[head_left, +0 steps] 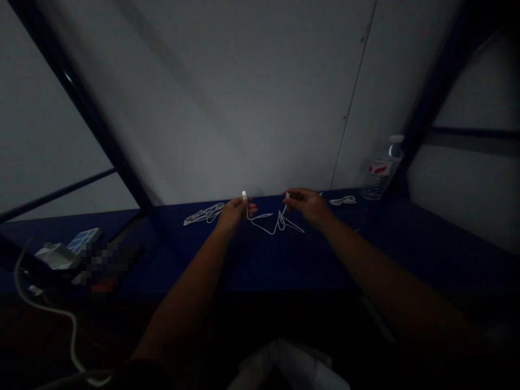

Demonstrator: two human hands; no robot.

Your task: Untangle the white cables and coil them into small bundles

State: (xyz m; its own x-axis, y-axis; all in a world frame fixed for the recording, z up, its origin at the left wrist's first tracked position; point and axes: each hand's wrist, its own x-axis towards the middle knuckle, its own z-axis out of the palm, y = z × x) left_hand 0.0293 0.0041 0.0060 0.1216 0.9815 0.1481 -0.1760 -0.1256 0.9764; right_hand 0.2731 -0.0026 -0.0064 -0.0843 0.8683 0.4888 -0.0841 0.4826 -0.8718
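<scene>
1. The left hand (pixel 234 212) is closed in a pinch on a white USB plug (pixel 244 196), which stands upright above the fingers.
2. The right hand (pixel 309 207) pinches the cable's other end (pixel 287 195); its connector is mostly hidden, so its type cannot be told.
3. The white cable (pixel 276 224) runs between the hands and lies on the blue table (pixel 260 260) near the far edge, in crossed, slack loops.
4. The step in hand appears to be holding the cable by both ends; the crossed loops look like the next point needing attention.
5. A coiled cable (pixel 204 213) lies left of the left hand, and another (pixel 342 200) lies far right. A plastic bottle (pixel 382 169) stands beyond it, near the far right corner.
</scene>
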